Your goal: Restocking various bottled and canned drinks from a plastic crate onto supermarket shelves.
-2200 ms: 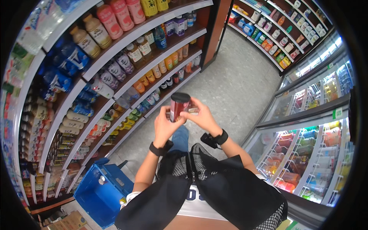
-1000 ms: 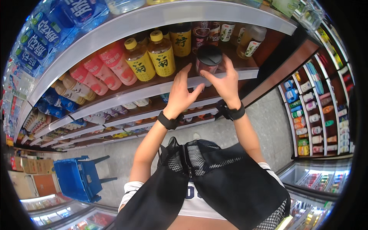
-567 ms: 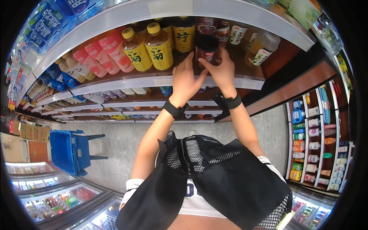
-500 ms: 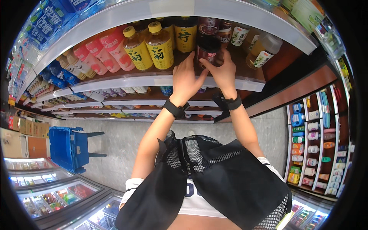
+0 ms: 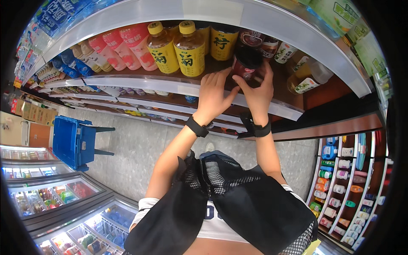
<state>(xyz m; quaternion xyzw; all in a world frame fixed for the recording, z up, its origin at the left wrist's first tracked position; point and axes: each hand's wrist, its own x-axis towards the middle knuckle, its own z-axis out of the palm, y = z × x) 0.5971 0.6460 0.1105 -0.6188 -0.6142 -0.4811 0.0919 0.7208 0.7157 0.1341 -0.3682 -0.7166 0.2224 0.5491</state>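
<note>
On the shelf in front of me stands a dark red bottle [image 5: 245,69] with a black cap. My right hand [image 5: 257,94] is closed round it from the right, thumb on its front and fingers along its far side. My left hand [image 5: 213,97] is at the shelf's front edge, fingers apart, its fingertips close to the bottle's left side; whether they touch it I cannot tell. Left of the hands are yellow-capped drink bottles [image 5: 190,57] with yellow labels. Right of them, a clear bottle [image 5: 312,80] with a white label leans or lies near the shelf's end.
Pink bottles [image 5: 139,49] line the shelf further left, and another shelf board [image 5: 238,8] runs just above. Lower shelves lie beneath the hands. A blue crate [image 5: 74,142] on a stand is at left, glass-topped freezers [image 5: 55,199] at lower left, and stocked shelves [image 5: 340,174] at right.
The view has turned, so the shelf sits tilted and further right in it. Both hands remain at the dark red bottle, with little other visible change.
</note>
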